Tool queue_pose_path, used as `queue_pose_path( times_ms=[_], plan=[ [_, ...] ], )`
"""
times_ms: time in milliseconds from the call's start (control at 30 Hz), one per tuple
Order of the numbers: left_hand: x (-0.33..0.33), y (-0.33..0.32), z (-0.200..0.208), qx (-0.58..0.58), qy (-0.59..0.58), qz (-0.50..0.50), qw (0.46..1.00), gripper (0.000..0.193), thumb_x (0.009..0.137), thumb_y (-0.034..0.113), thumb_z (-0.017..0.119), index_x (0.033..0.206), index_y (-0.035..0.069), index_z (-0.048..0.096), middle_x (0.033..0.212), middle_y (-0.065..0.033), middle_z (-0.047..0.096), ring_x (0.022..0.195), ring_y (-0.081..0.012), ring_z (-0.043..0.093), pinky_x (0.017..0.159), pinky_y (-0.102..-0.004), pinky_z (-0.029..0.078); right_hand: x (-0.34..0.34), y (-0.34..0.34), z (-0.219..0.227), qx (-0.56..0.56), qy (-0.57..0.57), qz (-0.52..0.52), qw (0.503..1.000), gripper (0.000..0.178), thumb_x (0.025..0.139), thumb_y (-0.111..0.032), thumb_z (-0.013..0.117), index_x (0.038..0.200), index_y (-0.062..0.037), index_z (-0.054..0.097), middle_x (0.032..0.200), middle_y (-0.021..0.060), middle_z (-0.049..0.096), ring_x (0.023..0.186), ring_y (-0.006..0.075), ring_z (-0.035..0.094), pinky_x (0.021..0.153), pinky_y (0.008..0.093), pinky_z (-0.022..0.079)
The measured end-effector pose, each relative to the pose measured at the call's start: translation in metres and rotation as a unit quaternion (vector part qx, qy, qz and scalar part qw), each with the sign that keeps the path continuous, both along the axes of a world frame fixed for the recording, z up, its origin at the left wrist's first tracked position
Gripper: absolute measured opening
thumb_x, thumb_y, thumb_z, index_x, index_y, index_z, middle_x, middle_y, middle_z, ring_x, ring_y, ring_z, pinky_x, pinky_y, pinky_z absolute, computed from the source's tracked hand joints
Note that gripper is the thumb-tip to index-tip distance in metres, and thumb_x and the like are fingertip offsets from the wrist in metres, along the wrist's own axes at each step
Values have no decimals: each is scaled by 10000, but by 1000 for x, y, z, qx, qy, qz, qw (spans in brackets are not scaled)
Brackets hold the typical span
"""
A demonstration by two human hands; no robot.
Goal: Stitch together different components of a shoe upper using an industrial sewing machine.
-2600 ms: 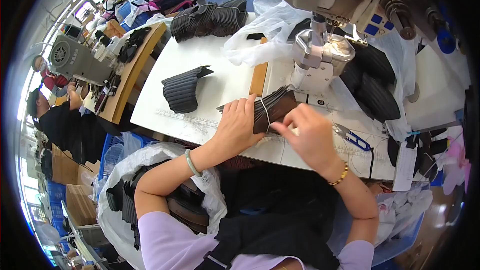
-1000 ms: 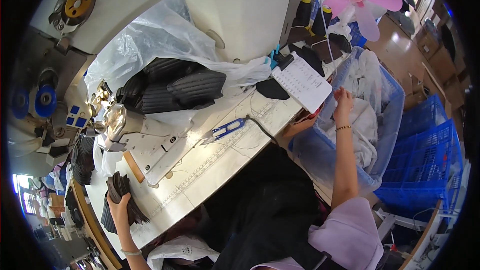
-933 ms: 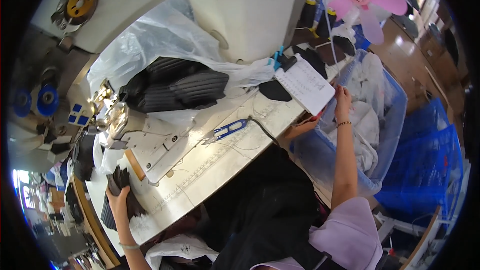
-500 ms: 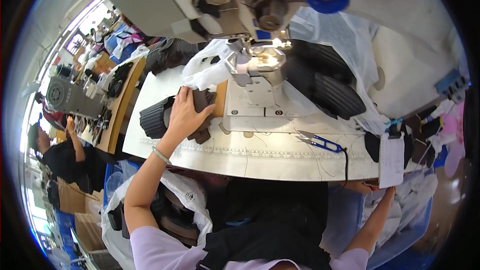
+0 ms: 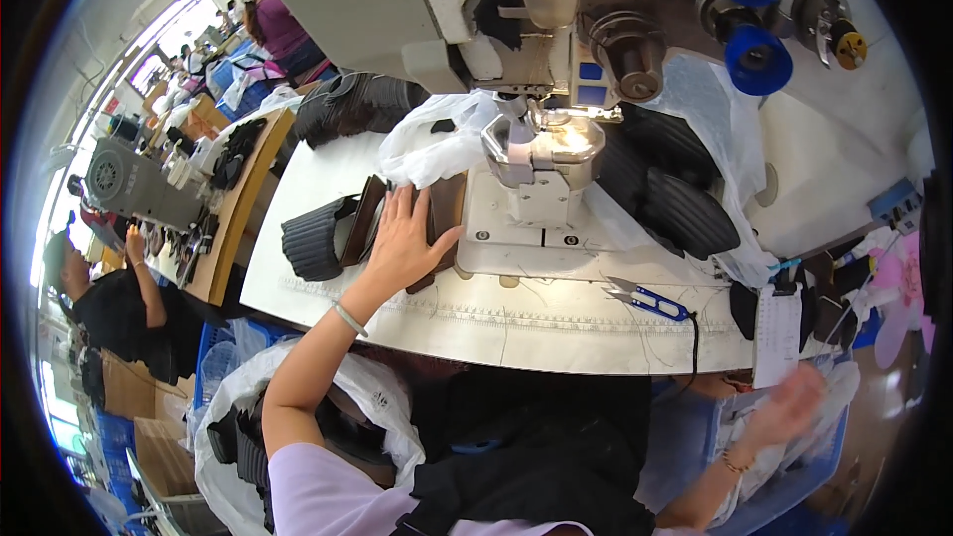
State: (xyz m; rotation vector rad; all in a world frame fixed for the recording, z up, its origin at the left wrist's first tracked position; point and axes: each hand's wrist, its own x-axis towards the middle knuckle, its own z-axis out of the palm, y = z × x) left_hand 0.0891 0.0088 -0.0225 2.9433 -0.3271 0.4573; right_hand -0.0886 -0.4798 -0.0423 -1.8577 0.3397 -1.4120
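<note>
Spread wide, the left hand (image 5: 402,243) rests on brown pieces (image 5: 365,216) near the table's (image 5: 476,326) left edge; the right hand (image 5: 792,405), grip too blurred to tell, hovers off the front right corner.

A white work table (image 5: 328,174) curves across the view, with ruler markings (image 5: 476,318) along its near side at six o'clock. At nine o'clock lies a dark ribbed piece (image 5: 314,241), brown pieces (image 5: 363,223) just beside it toward the centre. A dark pile (image 5: 362,107) sits at ten o'clock, a white plastic bag (image 5: 429,146) at eleven. A machine post (image 5: 541,201) stands near centre; blue-handled snips (image 5: 655,303) lie at four o'clock.
</note>
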Motion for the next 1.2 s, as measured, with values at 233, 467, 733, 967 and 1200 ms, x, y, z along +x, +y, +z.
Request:
queue_pose_path(
  times_ms=[233,467,733,967,1200],
  plan=[
    [6,-11,26,-37,-54,38,997,583,853,407,656,1188,-64,585,1165,-261,527,1061,-423,471,956,-470,379,121,137,84,-450,186,228,843,391,798,14,584,1187,6,562,1157,129,555,1048,305,547,899,411,448],
    [15,-21,7,-100,-47,16,994,523,844,79,625,1290,-90,410,1145,-295,513,1039,-455,528,852,-463,481,139,123,82,-349,294,12,890,416,843,-220,662,1206,-64,532,1043,109,545,992,294,603,807,395,498],
    [11,-5,14,-210,-66,42,975,213,871,141,623,957,-33,535,948,-202,593,806,-406,613,679,-468,501,137,125,66,-233,307,60,921,571,813,-147,713,1319,-122,449,1183,157,458,963,299,601,769,384,501],
    [-4,-9,19,-150,-137,44,978,149,863,106,635,819,-28,587,923,-141,562,827,-311,584,698,-390,490,139,132,64,-92,226,212,946,572,817,10,661,1342,-54,444,1127,107,497,826,171,513,861,322,432],
    [-21,-14,32,-174,-185,23,967,113,889,67,588,883,-43,566,927,-169,541,833,-338,570,698,-402,486,145,117,48,-31,118,222,967,460,840,0,673,1260,5,487,1196,116,555,1025,192,553,932,318,412]
  ],
)
